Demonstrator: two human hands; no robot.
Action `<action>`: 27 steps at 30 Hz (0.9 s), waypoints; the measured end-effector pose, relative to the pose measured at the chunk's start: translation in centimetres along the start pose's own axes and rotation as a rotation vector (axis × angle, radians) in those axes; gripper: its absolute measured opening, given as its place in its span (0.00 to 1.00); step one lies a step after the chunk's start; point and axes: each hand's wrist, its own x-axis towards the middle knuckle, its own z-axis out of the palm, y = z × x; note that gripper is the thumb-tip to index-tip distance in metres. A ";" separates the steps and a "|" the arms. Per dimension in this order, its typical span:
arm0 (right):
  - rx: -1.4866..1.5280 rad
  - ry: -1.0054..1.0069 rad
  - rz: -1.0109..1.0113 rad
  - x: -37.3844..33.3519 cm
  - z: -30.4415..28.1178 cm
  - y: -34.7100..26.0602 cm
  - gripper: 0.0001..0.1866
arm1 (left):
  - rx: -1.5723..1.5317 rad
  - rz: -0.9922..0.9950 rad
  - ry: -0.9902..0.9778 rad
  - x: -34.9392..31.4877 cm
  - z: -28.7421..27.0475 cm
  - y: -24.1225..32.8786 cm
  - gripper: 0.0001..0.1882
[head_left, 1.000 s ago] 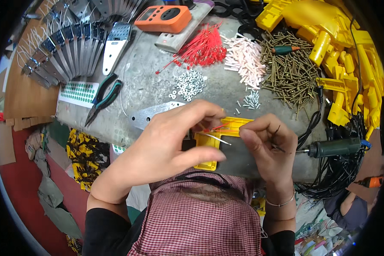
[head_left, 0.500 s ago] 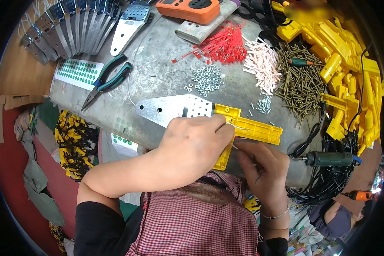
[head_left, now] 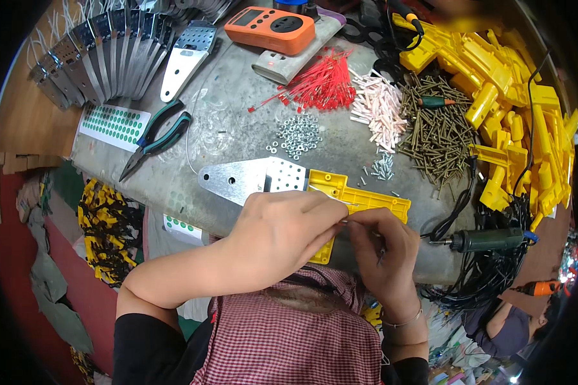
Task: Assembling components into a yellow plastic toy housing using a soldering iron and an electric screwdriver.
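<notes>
A yellow plastic handle half (head_left: pixel 382 204), ribbed inside, lies on the metal table with a silver trowel-shaped metal plate (head_left: pixel 244 179) joined at its left end. My left hand (head_left: pixel 286 228) is closed over the handle, fingertips pinched on a thin wire that they mostly cover. Close against it, my right hand (head_left: pixel 388 247) is closed too, its thumb and fingers pinching a thin wire end. The two hands' fingertips meet just above the handle. How the wires are joined there is hidden.
Behind lie hex nuts (head_left: pixel 297 135), small screws (head_left: pixel 383 167), red wired parts (head_left: pixel 324 80), pale sleeves (head_left: pixel 379 109) and long brass screws (head_left: pixel 437 135). Yellow housings (head_left: pixel 494 77) fill the right, above a green electric screwdriver (head_left: pixel 488 240). Pliers (head_left: pixel 157 138) and an orange multimeter (head_left: pixel 270 29) lie farther off.
My hands have drawn together, fingertips now meeting over the handle. The wire that showed between them is mostly covered. The whole view has shifted slightly.
</notes>
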 end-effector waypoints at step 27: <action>0.433 0.022 0.364 0.7 0.6 -0.8 0.03 | -0.169 -0.012 0.114 -0.2 -0.1 -1.6 0.07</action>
